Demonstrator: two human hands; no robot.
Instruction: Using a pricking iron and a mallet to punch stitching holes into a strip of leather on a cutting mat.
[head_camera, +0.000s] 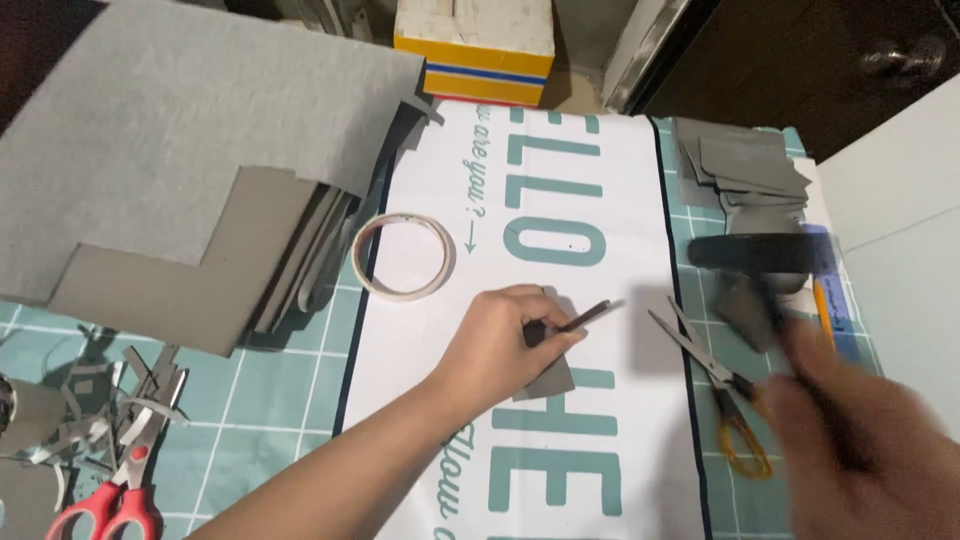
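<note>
Holding a small grey card piece (548, 378) down on the white printed sheet (430, 340), the left hand (495, 350) had its fingers closed on the piece, and a thin dark strip (585, 317) jutted from between them toward the right. The right hand (860, 440) was blurred by motion right of the sheet; whether it gripped anything could not be told. Orange-handled scissors (715, 375) lay just off the sheet's right edge, blades apart, between the two hands. A tape roll (403, 256) lay on the sheet's left edge, well apart from the left hand. A stack of grey card (170, 180) lay left of the sheet; red-handled scissors (115, 490) lay among scraps below it. Judged from this view, the work would go best with the piece kept flat under firm pressure and the fingers clear of any cutting line.
</note>
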